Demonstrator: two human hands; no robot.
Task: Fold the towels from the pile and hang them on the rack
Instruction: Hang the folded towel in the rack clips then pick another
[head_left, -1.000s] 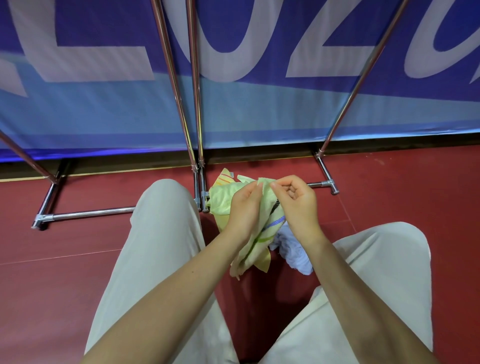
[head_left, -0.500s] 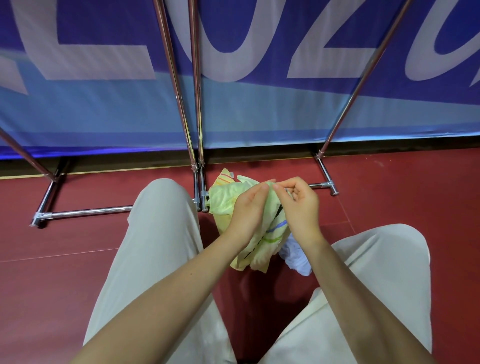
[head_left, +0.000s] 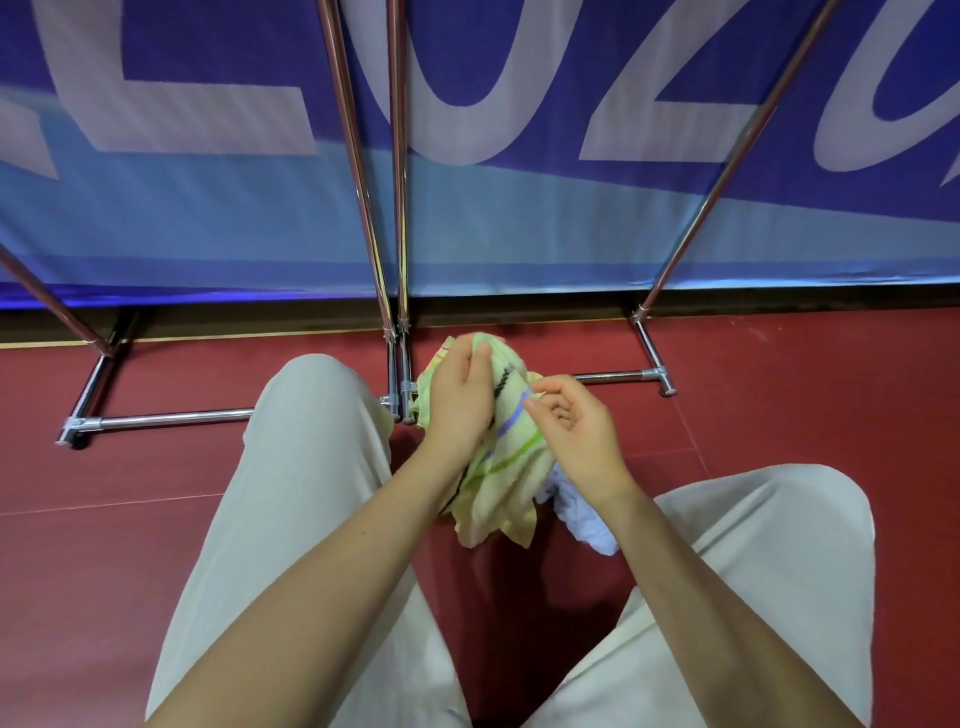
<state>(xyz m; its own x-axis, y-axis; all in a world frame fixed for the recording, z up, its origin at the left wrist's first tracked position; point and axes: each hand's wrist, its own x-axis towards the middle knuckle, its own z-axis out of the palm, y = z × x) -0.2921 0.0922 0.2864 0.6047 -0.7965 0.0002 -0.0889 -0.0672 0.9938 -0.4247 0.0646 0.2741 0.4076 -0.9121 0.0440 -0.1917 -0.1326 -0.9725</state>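
crumpled pale yellow-green striped towel (head_left: 501, 467) gripped by both hands.

Head cam looks fwd/down, close over hands (head_left: 519, 415), floor (head_left: 156, 493).

Person w/ bare forearms, no sleeves visible; wears loose light-beige trousers (head_left: 291, 499) on both legs.

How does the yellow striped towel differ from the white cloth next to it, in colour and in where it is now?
The yellow striped towel is pale yellow with green, blue and black stripes; the white cloth is plain white with no pattern visible. The left hand grips the towel and the right hand pinches its edge, lifting it, while no hand holds the white cloth, which lies lower, partly hidden under the right wrist. Both are crumpled and unfolded, between the person's knees.
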